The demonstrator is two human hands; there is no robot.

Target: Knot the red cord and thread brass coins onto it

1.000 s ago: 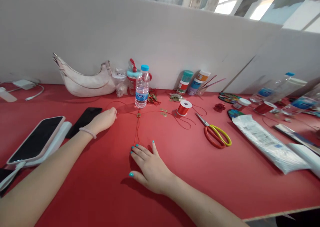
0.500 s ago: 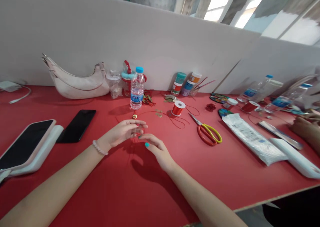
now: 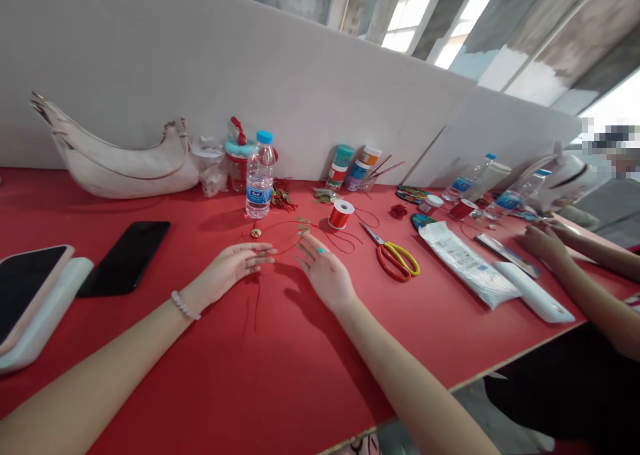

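Observation:
My left hand [image 3: 233,271], with a beaded bracelet [image 3: 185,305] at the wrist, has its fingers stretched out and slightly apart beside thin red cord [image 3: 257,301] on the table. Whether its fingertips touch the cord, I cannot tell. My right hand [image 3: 327,275] is open as well, fingers spread, close to a loop of the cord and some small coin-like pieces [image 3: 303,225]. Beyond my left fingertips lies a small round gold-coloured charm [image 3: 256,233] on red cord. A spool of red cord [image 3: 341,215] stands past my right hand.
Scissors [image 3: 397,258] lie right of my right hand. A water bottle [image 3: 259,178] stands behind the charm. Phones [image 3: 127,258] and a white handbag [image 3: 127,168] are at left. At right are a plastic packet [image 3: 467,265] and another person's hands [image 3: 545,245].
My hands, earlier close together at the cord, have drawn apart, and the right fingers have spread. The view has swung to the right, showing more of the other person's arms.

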